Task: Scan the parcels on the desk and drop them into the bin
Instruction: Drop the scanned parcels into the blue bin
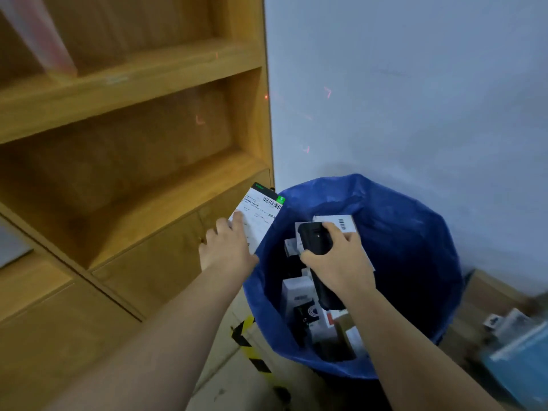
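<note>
Beside the blue-lined round bin [415,232], left hand [228,247] grips a flat white-labelled parcel [259,216], right hand [338,256] clasps a black handheld scanner [314,237]; dropping it in looks next.

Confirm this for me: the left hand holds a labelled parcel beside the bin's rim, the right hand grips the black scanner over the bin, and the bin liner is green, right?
Not quite. The head view shows the bin liner is blue, not green. The rest stands: the left hand holds the labelled parcel beside the rim, and the right hand grips the black scanner over the bin.
</note>
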